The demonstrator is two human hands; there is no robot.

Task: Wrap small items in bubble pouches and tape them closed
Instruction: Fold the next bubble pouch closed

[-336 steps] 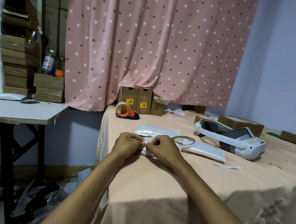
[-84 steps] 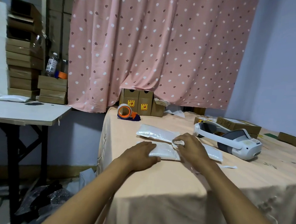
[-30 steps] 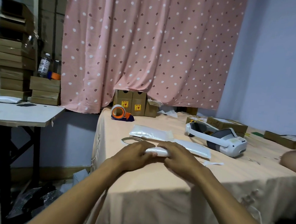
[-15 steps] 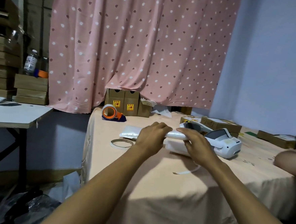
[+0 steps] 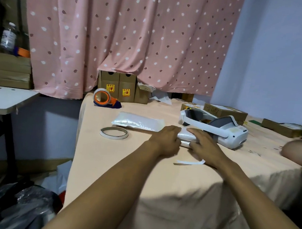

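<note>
Head view: fingers of left hand (image 5: 164,141) and right hand (image 5: 204,147) curl round the bubble pouch (image 5: 187,137) between them.

- Left hand (image 5: 164,142): bare, seen from the back, with the knuckles and wrist in plain view; the fingertips are blurred.
- Right hand (image 5: 204,147): bare, also seen from the back, its edges softened by blur.
- Left forearm (image 5: 105,191): bare from the wrist to the bottom edge of the frame, slim and smooth.
- Right forearm (image 5: 258,204): bare along all that shows, widening toward the lower right corner.
</note>
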